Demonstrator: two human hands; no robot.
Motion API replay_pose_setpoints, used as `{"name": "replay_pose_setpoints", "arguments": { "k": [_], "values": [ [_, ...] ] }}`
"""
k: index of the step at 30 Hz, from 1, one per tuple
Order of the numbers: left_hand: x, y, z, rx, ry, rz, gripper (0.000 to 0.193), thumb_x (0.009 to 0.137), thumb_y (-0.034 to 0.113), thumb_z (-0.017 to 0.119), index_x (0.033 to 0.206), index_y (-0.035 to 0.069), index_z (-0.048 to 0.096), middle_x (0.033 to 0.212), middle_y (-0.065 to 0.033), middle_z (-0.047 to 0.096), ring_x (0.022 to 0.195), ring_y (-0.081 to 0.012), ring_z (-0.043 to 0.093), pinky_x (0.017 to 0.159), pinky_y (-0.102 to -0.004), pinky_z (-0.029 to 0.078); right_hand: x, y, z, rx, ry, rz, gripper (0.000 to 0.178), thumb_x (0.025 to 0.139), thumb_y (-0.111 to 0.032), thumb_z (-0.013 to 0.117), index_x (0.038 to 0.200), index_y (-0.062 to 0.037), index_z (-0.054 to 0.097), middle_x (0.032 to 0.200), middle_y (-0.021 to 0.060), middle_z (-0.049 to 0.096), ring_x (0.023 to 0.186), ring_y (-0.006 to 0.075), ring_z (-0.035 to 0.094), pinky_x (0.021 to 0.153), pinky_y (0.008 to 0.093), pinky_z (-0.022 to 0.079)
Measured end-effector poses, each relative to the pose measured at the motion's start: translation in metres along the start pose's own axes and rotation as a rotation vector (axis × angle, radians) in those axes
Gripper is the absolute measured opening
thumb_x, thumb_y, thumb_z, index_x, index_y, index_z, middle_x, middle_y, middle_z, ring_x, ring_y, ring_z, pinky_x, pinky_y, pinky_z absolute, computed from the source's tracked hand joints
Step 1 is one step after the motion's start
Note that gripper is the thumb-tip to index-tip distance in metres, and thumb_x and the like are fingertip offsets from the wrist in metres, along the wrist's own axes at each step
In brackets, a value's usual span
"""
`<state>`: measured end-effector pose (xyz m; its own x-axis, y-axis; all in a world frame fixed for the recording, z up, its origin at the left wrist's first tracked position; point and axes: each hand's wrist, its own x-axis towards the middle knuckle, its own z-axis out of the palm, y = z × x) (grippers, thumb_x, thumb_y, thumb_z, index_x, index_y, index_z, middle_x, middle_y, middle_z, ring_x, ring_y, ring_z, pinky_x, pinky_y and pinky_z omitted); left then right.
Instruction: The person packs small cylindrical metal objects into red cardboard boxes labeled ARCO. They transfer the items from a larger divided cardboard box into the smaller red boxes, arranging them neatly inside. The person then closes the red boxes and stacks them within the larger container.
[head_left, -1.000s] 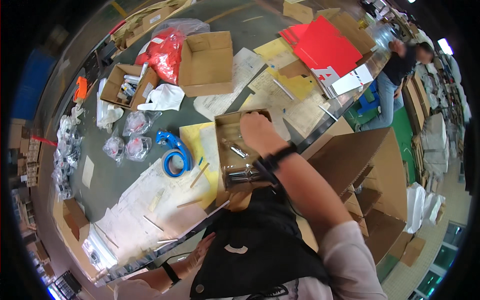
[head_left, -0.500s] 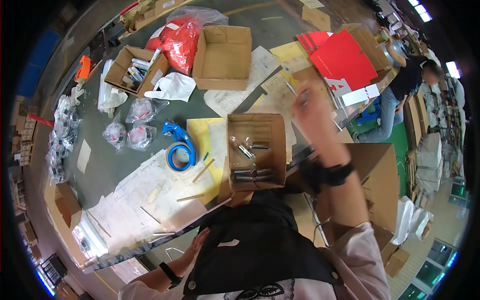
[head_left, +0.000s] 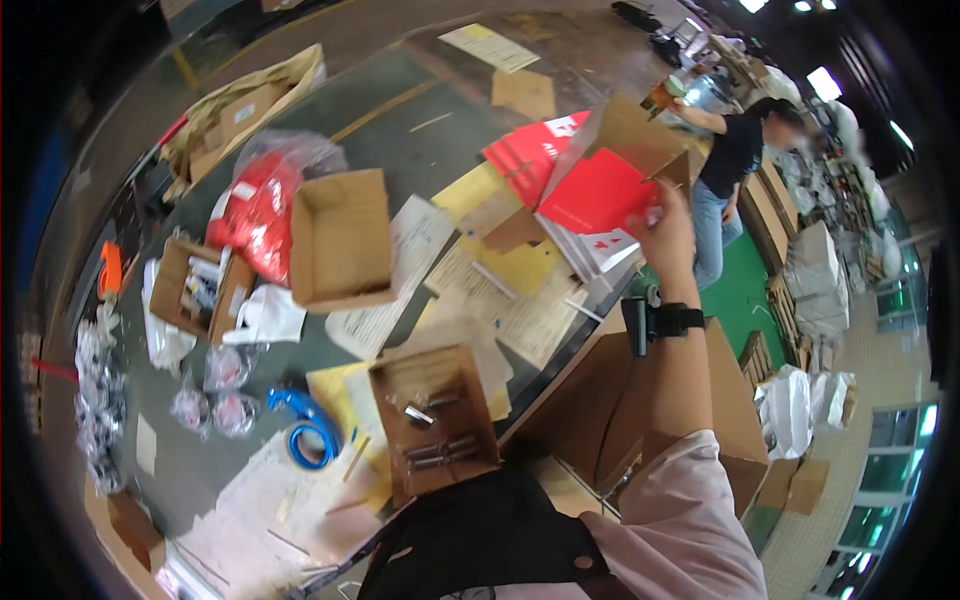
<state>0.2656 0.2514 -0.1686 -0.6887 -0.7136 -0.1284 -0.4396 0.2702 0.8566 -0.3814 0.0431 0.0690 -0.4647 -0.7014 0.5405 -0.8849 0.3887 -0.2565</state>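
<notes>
My right hand (head_left: 668, 238) reaches out to the far right, its fingers closed at the right edge of a flat red printed carton (head_left: 598, 192). The fingertips are partly hidden there. White printed edges show below that carton, and a brown cardboard box (head_left: 632, 130) stands open behind it. Another red printed sheet (head_left: 535, 150) lies just left. My left hand is out of sight. Close to my body sits a small open cardboard box (head_left: 385, 400) holding a shiny metal tube (head_left: 418, 414) and several dark, wrapped tubes (head_left: 440, 455).
A blue tape dispenser (head_left: 312, 432), papers (head_left: 285, 495) and an empty carton (head_left: 340, 290) lie on the green table. A box of markers (head_left: 185, 300) and a red plastic bag (head_left: 255, 215) are farther left. A large carton (head_left: 725, 400) stands by my right arm. Another person (head_left: 735, 150) works beyond.
My right hand has moved away from me to the red carton, and its fingers have closed at the edge. The view has swung right, and my left hand has left the picture.
</notes>
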Motion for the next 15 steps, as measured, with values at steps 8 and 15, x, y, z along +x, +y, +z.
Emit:
{"name": "replay_pose_setpoints", "arguments": {
  "k": [8,15],
  "values": [
    [0.034,0.022,-0.005,0.027,0.036,-0.112,0.046,0.086,0.009,0.059,0.131,0.008,0.052,0.138,-0.0155,0.048,0.130,-0.0256,0.043,0.106,-0.0383,0.035,-0.039,-0.057,-0.019,0.268,-0.050,-0.135,0.022,0.072,0.007,0.061,0.089,-0.0067,0.057,0.087,0.0123,0.058,0.073,0.0312,0.061,0.062,0.0359,0.049],
    [0.024,0.042,-0.006,0.025,0.030,-0.118,0.044,0.086,0.007,0.059,0.130,0.008,0.053,0.137,-0.0146,0.050,0.128,-0.0237,0.045,0.105,-0.0369,0.035,-0.078,-0.101,0.004,0.499,-0.261,-0.229,0.026,0.076,0.007,0.064,0.098,-0.0050,0.057,0.099,0.0121,0.062,0.082,0.0293,0.065,0.067,0.0313,0.052]
  ]
}}
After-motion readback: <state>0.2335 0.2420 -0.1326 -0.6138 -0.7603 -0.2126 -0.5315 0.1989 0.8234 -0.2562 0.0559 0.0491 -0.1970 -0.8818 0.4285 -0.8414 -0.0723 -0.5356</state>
